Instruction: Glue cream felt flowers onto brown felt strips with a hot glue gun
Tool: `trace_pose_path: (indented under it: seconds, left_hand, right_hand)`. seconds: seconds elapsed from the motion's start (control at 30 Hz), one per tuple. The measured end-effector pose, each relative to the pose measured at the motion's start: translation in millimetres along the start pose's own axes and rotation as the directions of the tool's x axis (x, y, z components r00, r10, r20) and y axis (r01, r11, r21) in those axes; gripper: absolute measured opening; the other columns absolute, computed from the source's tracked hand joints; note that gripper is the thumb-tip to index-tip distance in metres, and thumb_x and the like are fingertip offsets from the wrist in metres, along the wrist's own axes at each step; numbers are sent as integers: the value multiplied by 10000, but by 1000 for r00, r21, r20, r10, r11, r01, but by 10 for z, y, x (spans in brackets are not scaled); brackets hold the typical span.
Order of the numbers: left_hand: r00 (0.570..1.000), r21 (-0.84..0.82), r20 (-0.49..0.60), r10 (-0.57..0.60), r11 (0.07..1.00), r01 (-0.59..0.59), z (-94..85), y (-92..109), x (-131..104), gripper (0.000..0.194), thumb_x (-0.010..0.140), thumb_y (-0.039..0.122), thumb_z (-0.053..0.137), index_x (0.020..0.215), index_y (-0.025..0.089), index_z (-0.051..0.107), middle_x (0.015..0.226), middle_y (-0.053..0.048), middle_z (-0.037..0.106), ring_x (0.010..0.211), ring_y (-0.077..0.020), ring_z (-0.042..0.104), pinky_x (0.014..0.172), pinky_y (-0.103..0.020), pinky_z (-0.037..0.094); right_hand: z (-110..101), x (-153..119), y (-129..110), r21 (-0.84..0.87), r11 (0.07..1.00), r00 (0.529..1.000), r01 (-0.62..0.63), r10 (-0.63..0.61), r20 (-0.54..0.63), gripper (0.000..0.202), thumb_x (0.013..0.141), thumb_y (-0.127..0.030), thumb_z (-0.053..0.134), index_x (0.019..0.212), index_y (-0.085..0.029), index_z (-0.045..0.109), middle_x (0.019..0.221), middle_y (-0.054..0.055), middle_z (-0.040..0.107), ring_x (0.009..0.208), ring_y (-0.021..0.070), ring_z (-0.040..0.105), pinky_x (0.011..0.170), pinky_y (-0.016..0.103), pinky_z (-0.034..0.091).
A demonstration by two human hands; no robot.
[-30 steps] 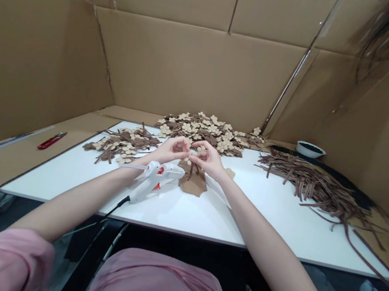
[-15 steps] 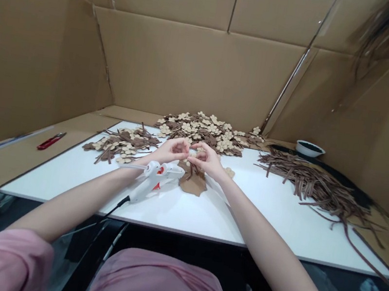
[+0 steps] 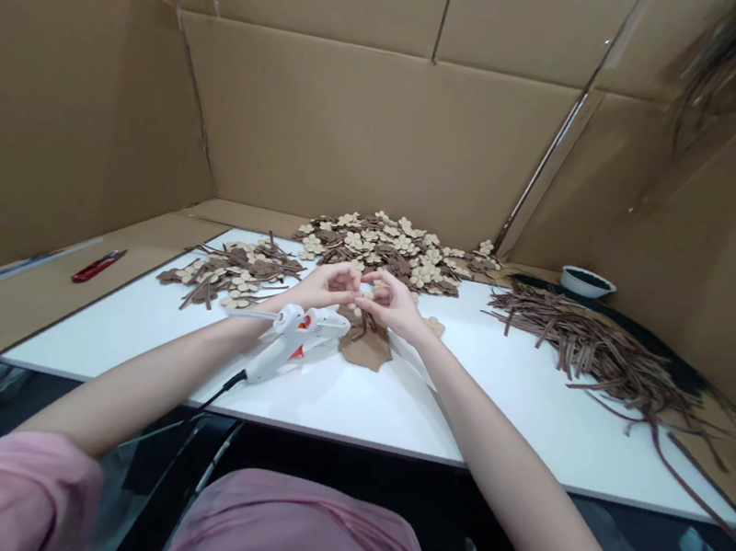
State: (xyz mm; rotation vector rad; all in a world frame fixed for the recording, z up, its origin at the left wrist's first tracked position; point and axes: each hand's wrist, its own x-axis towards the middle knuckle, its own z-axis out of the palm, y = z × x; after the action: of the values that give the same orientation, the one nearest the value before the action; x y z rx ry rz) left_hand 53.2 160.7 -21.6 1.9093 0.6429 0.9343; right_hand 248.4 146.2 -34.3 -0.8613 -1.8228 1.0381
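Observation:
My left hand and my right hand meet above the middle of the white board. Between their fingertips they pinch a small cream felt flower, mostly hidden by the fingers. Thin brown strips hang below the flower. Under them lies a brown piece of material with an uneven edge. A white glue gun with an orange trigger rests beside my left wrist, its nozzle toward the hands unclear from this angle. One cream flower lies just past my right wrist.
A heap of cream and brown flowers stands at the back. More flowers with strips lie to the left, and a pile of brown strips to the right. A red utility knife and a white bowl sit off the board.

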Motion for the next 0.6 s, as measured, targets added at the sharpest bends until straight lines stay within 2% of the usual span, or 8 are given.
trace_pose_path:
  seconds: [0.2,0.6]
  left_hand:
    - [1000,-20,14,-11,1000,11,4,9,-7,399,727,434,755,861,143,517,770,-14,619,676,-126,617,638,-235,460]
    - [999,12,48,-19,1000,19,-8,-21,-12,394,757,453,727,898,135,542,766,-19,619,691,-129,613,651,-238,458]
  right_hand:
    - [-2,-3,7,21,1000,1000,-10,9,13,438,720,-401,735,1035,-198,510,603,-44,582,512,124,521,493,225,365]
    - [1,-6,19,31,999,999,-38,38,24,439,721,-419,740,1029,-195,522,657,-28,619,577,136,579,530,229,407]
